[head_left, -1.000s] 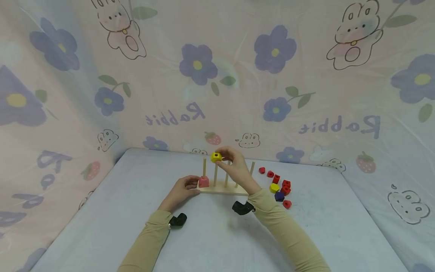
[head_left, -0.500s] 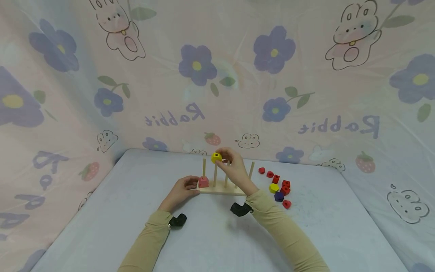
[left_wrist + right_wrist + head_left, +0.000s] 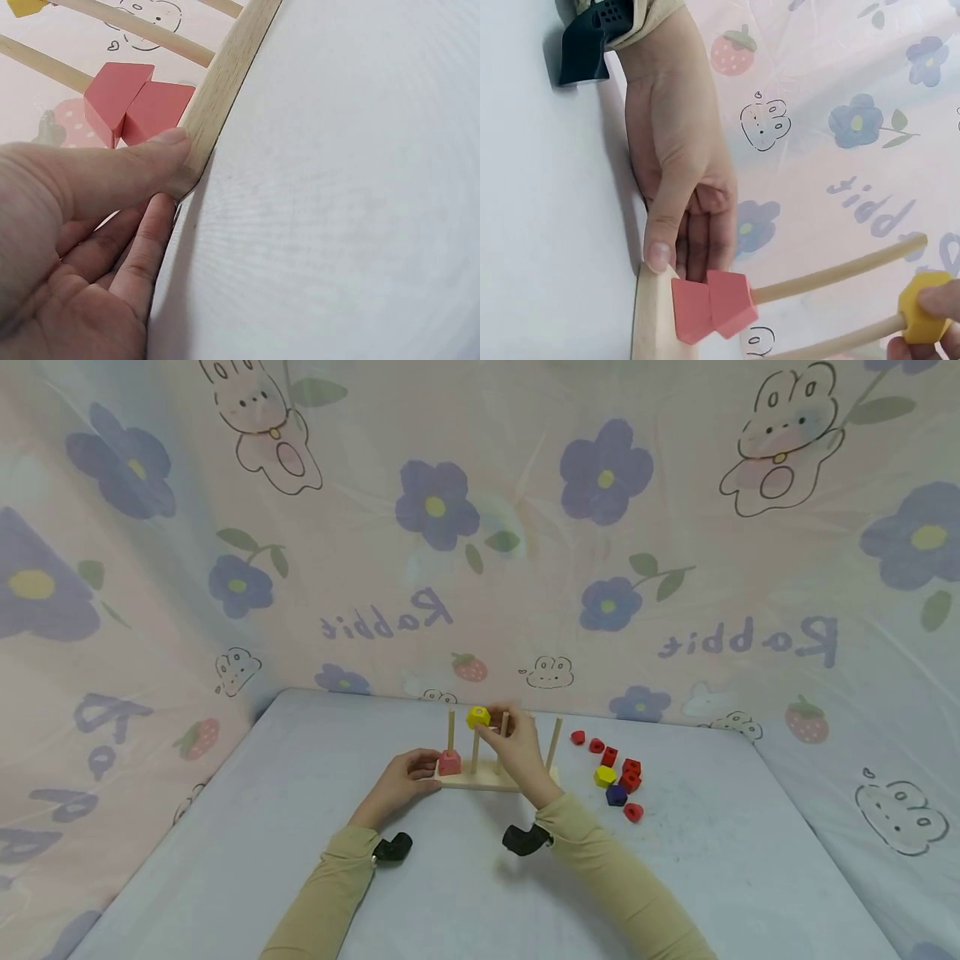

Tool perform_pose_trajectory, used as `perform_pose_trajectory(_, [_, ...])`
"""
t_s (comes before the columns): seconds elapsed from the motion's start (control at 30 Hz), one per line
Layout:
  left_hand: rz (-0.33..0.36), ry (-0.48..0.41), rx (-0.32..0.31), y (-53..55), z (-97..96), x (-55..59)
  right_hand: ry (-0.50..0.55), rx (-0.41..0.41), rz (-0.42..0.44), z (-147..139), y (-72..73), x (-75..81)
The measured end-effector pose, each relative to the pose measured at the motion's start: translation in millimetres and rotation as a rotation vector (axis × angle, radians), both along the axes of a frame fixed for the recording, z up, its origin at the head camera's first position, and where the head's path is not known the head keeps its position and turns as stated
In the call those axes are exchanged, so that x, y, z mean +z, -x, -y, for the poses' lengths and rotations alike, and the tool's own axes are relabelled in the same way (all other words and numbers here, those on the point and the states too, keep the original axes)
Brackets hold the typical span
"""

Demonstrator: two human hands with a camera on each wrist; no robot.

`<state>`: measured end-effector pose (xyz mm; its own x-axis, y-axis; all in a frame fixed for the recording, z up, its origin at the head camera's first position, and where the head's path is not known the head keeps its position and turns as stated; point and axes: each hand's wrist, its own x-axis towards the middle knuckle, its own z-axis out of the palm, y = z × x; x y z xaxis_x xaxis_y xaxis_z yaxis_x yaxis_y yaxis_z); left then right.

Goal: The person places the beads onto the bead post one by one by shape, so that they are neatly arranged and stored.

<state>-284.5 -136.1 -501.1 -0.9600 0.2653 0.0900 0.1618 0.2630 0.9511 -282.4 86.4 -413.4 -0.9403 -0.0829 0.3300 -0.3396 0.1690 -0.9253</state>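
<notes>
My right hand (image 3: 521, 747) pinches a yellow hexagonal bead (image 3: 477, 717) between thumb and fingers. The bead sits at the top of the second wooden peg (image 3: 475, 756), whose end meets it in the right wrist view. With thumb and fingers, my left hand (image 3: 397, 787) grips the left end of the pale wooden peg stand (image 3: 487, 781). Two pinkish-red angular beads (image 3: 139, 105) are stacked at the foot of the first peg (image 3: 840, 270). Part of the stand's right side is hidden behind my right hand.
Right of the stand lie several loose red beads (image 3: 632, 767), a yellow hexagonal bead (image 3: 605, 777) and a dark blue bead (image 3: 617, 794). The bare far right peg (image 3: 554, 743) stands upright. A patterned cloth (image 3: 517, 568) hangs behind the white table (image 3: 450, 893).
The right hand has lowered slightly with the yellow bead, bringing it down onto the second peg's tip. The right wrist has dropped too. The left hand stays in place on the stand.
</notes>
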Motion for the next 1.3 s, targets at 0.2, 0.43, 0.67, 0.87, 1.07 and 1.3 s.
perform_pose_trajectory(0.2, [-0.003, 0.0, -0.001, -0.2, 0.1, -1.0, 0.006, -0.011, 0.098, 1.1, -1.8, -14.3])
perform_pose_trajectory(0.43, [0.001, 0.001, -0.008, -0.5, -0.7, -0.4, -0.039, -0.04, 0.165, 1.0, -5.3, -33.9])
perform_pose_trajectory(0.67, [0.001, -0.008, -0.009, -0.5, -0.8, 0.0, -0.059, -0.032, 0.193, 0.3, -6.6, -48.1])
perform_pose_trajectory(0.87, [0.012, -0.019, -0.009, -0.2, -0.3, -0.5, -0.084, -0.016, 0.201, -0.2, -3.8, -57.3])
perform_pose_trajectory(1.07, [0.001, -0.027, -0.01, -1.8, -0.4, 1.0, -0.128, -0.022, 0.165, -0.6, -3.3, -60.7])
perform_pose_trajectory(1.3, [0.012, -0.022, -0.032, -17.7, -2.5, 24.9, -0.157, -0.006, 0.14, -2.2, -4.2, -63.3])
